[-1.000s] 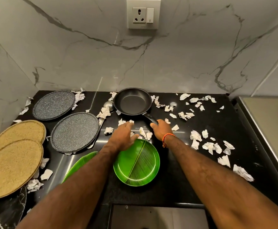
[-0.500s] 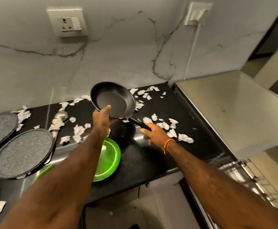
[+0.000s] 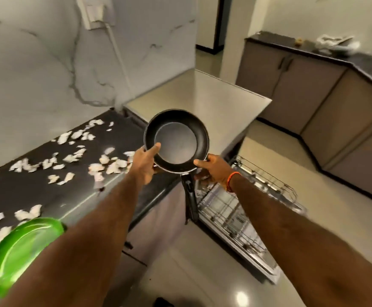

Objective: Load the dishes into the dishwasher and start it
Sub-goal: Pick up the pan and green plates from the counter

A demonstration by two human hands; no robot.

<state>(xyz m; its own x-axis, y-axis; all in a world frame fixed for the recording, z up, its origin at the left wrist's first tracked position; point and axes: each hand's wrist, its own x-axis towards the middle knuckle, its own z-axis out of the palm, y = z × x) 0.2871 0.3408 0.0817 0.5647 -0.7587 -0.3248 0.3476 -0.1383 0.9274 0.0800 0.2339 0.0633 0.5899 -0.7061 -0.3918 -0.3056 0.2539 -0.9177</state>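
Observation:
A black frying pan (image 3: 177,140) hangs in the air past the counter's right end, its handle pointing down toward me. My left hand (image 3: 145,162) grips the pan's left rim, thumb inside the bowl. My right hand (image 3: 211,168), with an orange wristband, grips the right rim. Below and to the right, the dishwasher's wire rack (image 3: 247,204) is pulled out over its lowered door. A green plate (image 3: 19,251) lies on the black counter (image 3: 54,191) at the lower left, partly hidden by my left forearm.
Torn white paper scraps (image 3: 74,156) litter the counter. The dishwasher's steel top (image 3: 202,96) sits right of the counter, against the marble wall. Grey cabinets (image 3: 313,89) with a dark worktop line the far right, with tiled floor (image 3: 202,273) between.
Both hands lifted the pan off the counter and carried it right, toward the pulled-out rack. My right hand shifted from the handle to the rim. The view swung right with it.

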